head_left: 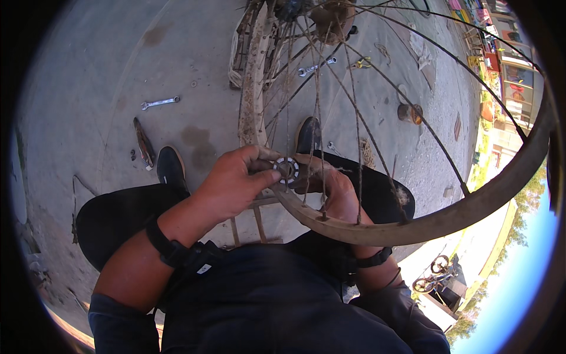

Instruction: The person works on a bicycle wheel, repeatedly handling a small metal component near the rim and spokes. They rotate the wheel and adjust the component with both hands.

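Observation:
A round, notched spoke wrench [287, 170] in light and dark segments sits over a spoke beside the rim of a dusty bicycle wheel [377, 236]. My left hand [243, 182] pinches it between thumb and fingers from the left. Reaching in behind the rim, my right hand [327, 177] has its curled fingers against the wrench's right side; spokes and the rim partly hide them. The wheel leans upright before me, its rusty spokes running up to the hub [292, 9] at the top edge.
Open-ended wrenches [160, 103] [317, 66] lie on the concrete floor. A long dark tool [143, 143] is near my left shoe [171, 168]. A rusty can [410, 114] stands at right. A small bicycle [436, 277] is at lower right.

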A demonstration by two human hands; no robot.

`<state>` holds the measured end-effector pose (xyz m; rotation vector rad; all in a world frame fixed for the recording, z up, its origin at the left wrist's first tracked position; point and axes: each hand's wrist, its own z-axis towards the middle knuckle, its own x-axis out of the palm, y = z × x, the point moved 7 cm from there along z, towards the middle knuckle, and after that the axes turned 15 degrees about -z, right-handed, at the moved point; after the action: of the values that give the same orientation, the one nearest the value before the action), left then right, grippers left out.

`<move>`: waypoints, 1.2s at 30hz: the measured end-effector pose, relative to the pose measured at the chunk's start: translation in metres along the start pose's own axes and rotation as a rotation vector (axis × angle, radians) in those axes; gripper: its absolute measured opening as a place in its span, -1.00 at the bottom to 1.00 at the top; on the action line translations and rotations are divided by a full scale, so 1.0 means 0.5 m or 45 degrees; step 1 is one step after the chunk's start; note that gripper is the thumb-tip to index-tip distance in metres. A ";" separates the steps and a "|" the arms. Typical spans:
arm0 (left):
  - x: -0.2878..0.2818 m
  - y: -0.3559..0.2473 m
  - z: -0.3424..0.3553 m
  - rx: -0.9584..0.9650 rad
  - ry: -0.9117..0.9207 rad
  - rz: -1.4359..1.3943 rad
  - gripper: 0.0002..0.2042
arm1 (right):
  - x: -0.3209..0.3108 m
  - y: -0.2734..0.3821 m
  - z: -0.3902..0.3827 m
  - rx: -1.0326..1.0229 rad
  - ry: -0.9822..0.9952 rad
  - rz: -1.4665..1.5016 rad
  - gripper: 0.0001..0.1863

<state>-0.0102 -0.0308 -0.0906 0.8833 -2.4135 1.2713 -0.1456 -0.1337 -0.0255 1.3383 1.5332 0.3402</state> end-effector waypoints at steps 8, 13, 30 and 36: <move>-0.024 -0.002 0.007 0.040 -0.171 -0.188 -0.73 | 0.009 -0.031 -0.010 0.149 0.010 0.265 -0.12; -0.033 0.002 0.010 0.092 -0.165 -0.287 -0.73 | 0.009 -0.026 -0.011 0.184 0.010 0.319 -0.13; -0.041 -0.014 0.001 0.131 -0.177 -0.382 -0.70 | 0.014 -0.033 -0.009 0.083 0.009 0.359 -0.16; -0.040 -0.017 0.000 0.146 -0.172 -0.418 -0.72 | 0.016 -0.031 -0.014 -0.049 0.074 0.288 -0.20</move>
<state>0.0108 -0.0265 -0.0950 1.3731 -2.1870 1.2653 -0.1590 -0.1292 -0.0381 1.4861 1.4174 0.5515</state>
